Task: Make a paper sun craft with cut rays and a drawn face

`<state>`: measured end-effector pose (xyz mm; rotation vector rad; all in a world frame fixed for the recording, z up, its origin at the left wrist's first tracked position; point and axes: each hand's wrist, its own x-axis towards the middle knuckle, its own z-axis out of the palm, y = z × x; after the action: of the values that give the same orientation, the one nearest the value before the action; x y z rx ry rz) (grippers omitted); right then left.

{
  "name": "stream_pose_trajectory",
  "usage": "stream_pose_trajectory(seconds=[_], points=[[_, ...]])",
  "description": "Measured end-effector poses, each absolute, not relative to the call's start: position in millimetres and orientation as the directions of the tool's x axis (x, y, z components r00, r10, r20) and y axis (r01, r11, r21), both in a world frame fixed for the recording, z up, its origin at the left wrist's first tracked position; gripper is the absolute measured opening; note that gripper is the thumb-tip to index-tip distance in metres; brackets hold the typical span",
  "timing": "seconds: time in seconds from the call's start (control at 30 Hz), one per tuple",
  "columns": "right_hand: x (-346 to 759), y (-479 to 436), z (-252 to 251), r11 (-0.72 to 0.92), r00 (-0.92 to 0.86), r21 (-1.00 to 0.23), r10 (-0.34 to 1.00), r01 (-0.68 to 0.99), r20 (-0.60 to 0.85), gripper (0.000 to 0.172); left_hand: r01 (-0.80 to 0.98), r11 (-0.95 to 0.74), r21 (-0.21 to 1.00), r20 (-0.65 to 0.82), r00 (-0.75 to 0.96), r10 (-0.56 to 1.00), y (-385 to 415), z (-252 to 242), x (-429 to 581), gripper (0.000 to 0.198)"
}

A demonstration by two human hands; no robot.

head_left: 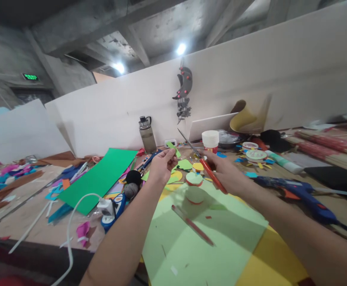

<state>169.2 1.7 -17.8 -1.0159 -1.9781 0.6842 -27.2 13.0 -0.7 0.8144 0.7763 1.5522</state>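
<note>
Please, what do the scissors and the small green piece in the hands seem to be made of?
Scissors: probably metal blades, grey and slender; smooth orange-red handles, likely plastic. Small green piece: matt, flat and evenly coloured, perhaps felt, foam or paper.

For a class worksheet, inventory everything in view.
Scissors: one, red handles, in right grip
Strip: one, green, in left grip
Pale sheet: one, light green, foreground
Yellow sheeting: count unclear, yellow, under pale sheet
Pen: one, red, on pale sheet
Large sheet: one, bright green, left
Round pieces: several, green or yellow, beyond pen
Fuzzy balls: two, black and grey, left
Glue gun: one, blue, right
Bottle: one, grey, back
Cups: stacked, count unclear, white, back
Moon ornament: one, dark grey, hanging, back
Exit sign: one, green, upper left
Ceiling lights: two, white, overhead
Scraps: many, mixed colours, tabletop
Own grips: two, bare, centre
</note>
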Motion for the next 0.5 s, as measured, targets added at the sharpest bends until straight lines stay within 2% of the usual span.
stream_pose_trajectory(seconds=[0.07,0.23,0.4,0.5], points=[[165.2,-4.6,-16.1,0.508,-0.386,-0.802,0.840,0.316,0.380,0.054,-0.560,-0.094,0.823,0.053,-0.088,0.995,12.2,0.2,-25.8,0.016],[158.3,-11.8,-17.3,0.435,-0.392,-0.856,0.865,0.277,0.313,0.043,-0.602,-0.080,0.795,0.035,-0.086,0.996,9.9,3.1,-24.0,0.016],[154.8,-12.9,-23.0,0.410,-0.436,-0.873,0.858,0.263,0.272,0.050,-0.501,-0.219,0.837,0.145,-0.183,0.972,8.4,4.1,-24.1,0.018],[154.9,-13.9,-23.1,0.435,-0.443,-0.850,0.851,0.295,0.282,0.053,-0.473,-0.241,0.847,0.170,-0.189,0.967,7.3,3.7,-24.1,0.020]])
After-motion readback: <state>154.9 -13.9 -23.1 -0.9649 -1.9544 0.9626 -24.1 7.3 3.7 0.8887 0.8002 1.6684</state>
